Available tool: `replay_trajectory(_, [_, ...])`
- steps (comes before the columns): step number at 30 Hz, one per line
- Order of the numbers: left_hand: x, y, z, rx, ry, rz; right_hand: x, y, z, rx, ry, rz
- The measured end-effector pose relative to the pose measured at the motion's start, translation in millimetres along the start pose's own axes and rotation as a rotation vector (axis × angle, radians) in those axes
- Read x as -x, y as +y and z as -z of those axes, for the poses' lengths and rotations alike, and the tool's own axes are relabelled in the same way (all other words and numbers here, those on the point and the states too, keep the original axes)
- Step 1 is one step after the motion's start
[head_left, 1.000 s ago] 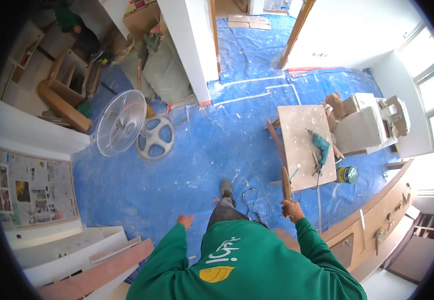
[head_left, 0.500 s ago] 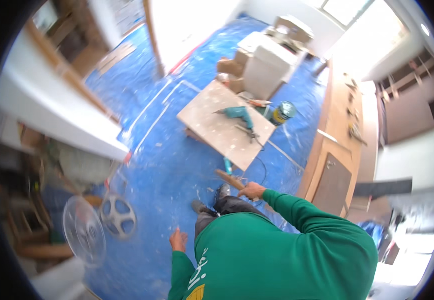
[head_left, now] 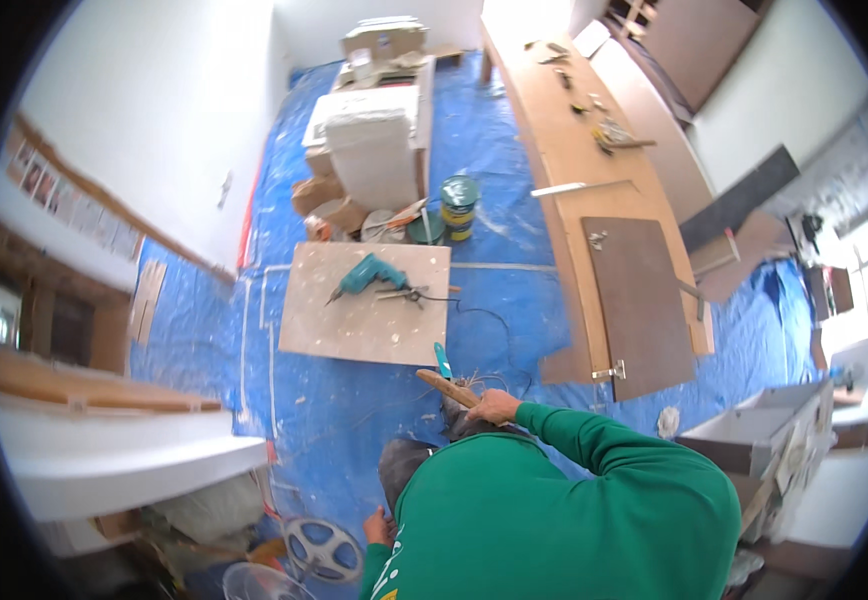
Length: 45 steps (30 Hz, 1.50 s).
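Note:
In my right hand [head_left: 495, 407] is a short, flat wooden stick [head_left: 446, 386], which slants away to the left from my closed fingers. Down by my left side, my left hand [head_left: 378, 526] seems to hold nothing, its fingers loosely apart and partly hidden by the sleeve. Ahead of me a teal corded drill [head_left: 369, 273] lies on a square light board [head_left: 354, 335], its bit pointing left. Small metal tools [head_left: 401, 294] lie beside the drill. A teal-handled tool [head_left: 442, 360] is at the board's near edge, just past the stick.
Blue plastic sheeting [head_left: 324, 395] covers the floor. Paint cans [head_left: 460, 208] and a white cabinet [head_left: 369, 160] stand beyond the board. Along the right runs a long wooden panel [head_left: 579, 215] bearing tools and a brown door [head_left: 644, 300]. Spoked reels [head_left: 324, 549] are at lower left.
My view has swung round to the right, so the board and cabinet now appear straighter ahead. My right hand keeps hold of the wooden stick. My left hand sits lower and closer to my body.

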<state>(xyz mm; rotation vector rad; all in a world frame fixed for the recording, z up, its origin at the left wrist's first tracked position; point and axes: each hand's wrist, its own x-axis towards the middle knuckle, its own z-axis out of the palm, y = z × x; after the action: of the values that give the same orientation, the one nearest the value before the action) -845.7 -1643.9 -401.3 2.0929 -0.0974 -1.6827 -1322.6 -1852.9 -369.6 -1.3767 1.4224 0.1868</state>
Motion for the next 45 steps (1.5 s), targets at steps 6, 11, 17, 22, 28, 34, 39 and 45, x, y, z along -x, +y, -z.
replay_trajectory(6, [-48, 55, -6, -0.192, -0.114, -0.052, 27, 13, -5, 0.109, 0.102, 0.075])
replay_trajectory(11, [-81, 106, 11, -0.498, -0.262, -0.309, 66, -10, -24, -0.36, 0.19, -0.376])
replay_trajectory(17, [-106, 175, 31, -0.362, -0.256, -0.071, 110, 17, -123, -0.322, 0.343, -0.579])
replay_trajectory(22, [-128, 218, 59, -0.585, -0.26, 0.011, 195, -14, -210, -0.455, 0.228, -0.862])
replay_trajectory(28, [-158, 241, 33, -0.83, -0.302, 0.039, 275, -37, -355, -0.705, 0.278, -1.019])
replay_trajectory(34, [-152, 254, -62, -1.019, -0.398, -0.054, 293, -61, -471, -0.894, 0.393, -1.016])
replay_trajectory(39, [-115, 225, -166, -1.162, -0.558, -0.212, 335, -71, -480, -1.108, 0.641, -0.937])
replay_trajectory(45, [-45, 131, -264, -1.204, -0.589, -0.196, 353, 44, -544, -1.272, 0.373, -1.097])
